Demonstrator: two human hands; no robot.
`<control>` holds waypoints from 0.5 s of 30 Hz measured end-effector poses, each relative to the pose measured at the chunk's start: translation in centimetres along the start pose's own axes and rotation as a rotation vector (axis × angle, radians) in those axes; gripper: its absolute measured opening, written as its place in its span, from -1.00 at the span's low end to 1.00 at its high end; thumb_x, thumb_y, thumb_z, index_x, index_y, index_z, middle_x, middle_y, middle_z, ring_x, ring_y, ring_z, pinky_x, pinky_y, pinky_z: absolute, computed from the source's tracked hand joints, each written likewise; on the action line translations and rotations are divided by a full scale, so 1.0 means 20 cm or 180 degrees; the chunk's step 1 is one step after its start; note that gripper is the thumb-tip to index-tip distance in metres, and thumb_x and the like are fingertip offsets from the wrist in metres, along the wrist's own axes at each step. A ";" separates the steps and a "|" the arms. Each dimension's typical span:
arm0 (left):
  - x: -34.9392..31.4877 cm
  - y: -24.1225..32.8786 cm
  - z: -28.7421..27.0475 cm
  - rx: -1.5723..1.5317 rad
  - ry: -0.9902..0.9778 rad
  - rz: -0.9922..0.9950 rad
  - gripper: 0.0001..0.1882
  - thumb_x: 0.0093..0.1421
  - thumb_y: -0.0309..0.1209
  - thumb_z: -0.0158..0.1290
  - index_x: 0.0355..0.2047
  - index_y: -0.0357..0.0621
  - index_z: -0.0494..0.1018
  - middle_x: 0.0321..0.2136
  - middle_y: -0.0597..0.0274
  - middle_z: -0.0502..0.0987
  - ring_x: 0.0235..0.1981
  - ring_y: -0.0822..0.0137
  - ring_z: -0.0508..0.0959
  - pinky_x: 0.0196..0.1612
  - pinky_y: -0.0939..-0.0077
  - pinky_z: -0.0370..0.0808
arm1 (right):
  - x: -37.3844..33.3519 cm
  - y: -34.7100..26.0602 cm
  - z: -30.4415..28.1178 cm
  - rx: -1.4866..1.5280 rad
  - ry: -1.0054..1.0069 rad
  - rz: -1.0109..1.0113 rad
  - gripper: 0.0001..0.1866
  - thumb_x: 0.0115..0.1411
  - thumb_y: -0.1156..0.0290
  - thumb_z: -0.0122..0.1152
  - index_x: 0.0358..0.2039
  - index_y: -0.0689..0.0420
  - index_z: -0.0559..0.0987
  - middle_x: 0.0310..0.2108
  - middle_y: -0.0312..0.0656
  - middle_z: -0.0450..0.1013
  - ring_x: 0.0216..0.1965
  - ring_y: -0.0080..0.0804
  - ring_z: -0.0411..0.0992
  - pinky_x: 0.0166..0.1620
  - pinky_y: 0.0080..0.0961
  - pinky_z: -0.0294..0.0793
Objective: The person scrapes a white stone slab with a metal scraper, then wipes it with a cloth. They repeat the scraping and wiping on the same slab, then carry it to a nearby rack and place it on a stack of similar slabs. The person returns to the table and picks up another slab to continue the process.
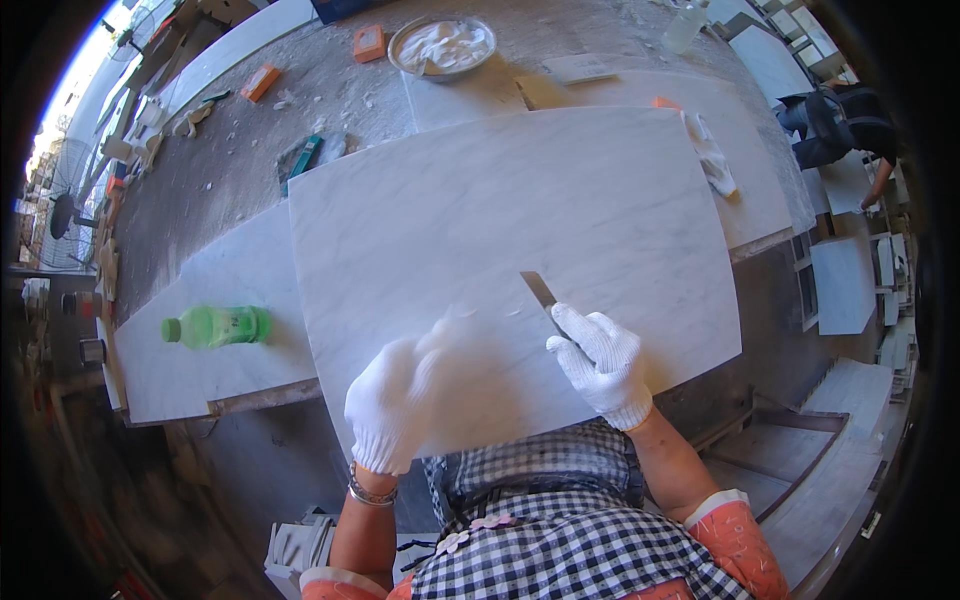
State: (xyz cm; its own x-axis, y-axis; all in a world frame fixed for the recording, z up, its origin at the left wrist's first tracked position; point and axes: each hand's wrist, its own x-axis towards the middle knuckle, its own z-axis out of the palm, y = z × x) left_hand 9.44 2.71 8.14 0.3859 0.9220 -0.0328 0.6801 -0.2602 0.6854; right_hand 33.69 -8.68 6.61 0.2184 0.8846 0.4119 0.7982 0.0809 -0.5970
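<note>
A large white marble slab with faint grey veins lies in front of me, its near edge close to my checked apron. My right hand, in a white knit glove, grips a flat metal scraper. The blade points up and left over the slab; the fingers cover its lower end. My left hand, gloved alike, is over the slab's near left part. Motion smears its fingers, so whether they hold anything is unclear. A small white fleck lies on the slab left of the blade.
A green bottle lies on another slab at left. Beyond are a pan of white paste, orange blocks and a green object. A white glove rests past the slab's right edge. Another person bends at far right.
</note>
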 end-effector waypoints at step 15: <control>-0.05 -0.22 0.07 -0.1984 0.1279 -0.0197 -0.84 0.31 -0.66 0.04 -0.11 -0.27 0.49 0.06 0.08 0.47 0.18 0.20 0.44 0.34 0.19 0.33 | -0.25 -0.19 0.07 0.3040 -0.1087 0.0700 -0.52 0.28 0.46 0.37 0.22 0.16 0.58 -0.08 -0.02 0.60 -0.06 -0.18 0.55 0.05 -0.35 0.51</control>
State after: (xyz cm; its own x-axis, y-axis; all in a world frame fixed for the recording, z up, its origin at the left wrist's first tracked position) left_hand 6.91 2.47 4.20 0.0193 0.9946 0.1018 0.1674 -0.1036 0.9804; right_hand 28.68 -12.81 5.81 0.0159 0.9949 0.0997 -0.0501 0.1004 -0.9937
